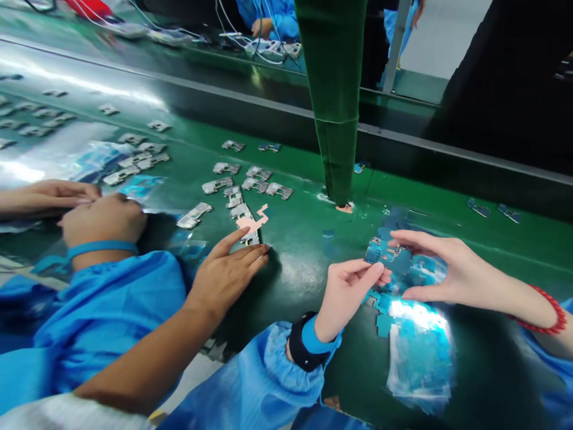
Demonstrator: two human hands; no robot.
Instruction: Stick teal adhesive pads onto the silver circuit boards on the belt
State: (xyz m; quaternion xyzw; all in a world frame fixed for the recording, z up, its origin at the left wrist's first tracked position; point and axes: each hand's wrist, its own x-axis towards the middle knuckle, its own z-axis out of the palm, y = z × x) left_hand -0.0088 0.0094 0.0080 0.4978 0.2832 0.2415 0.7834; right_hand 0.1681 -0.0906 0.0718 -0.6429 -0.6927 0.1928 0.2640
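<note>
My left hand [351, 289], with a black strap and a blue band at the wrist, pinches a small blue circuit board [398, 257] between thumb and fingers. Curved around the board's right side is my right hand [436, 269], its thumb and fingers apart. Its upper fingertips are at the board's top edge; I cannot tell whether they touch. A red bead bracelet [553, 310] circles that wrist. Under and below my hands lie more blue boards [384, 322] and a stack of shiny clear bags [421, 364], partly covered by glare.
A co-worker's bare-armed hand [233, 266] reaches to a pinkish flat piece [251, 227] near several metal-backed boards [257, 182]. Farther left, another person's hands [105, 221] work by bags. A green post [338, 119] rises ahead; two boards [478, 207] lie right.
</note>
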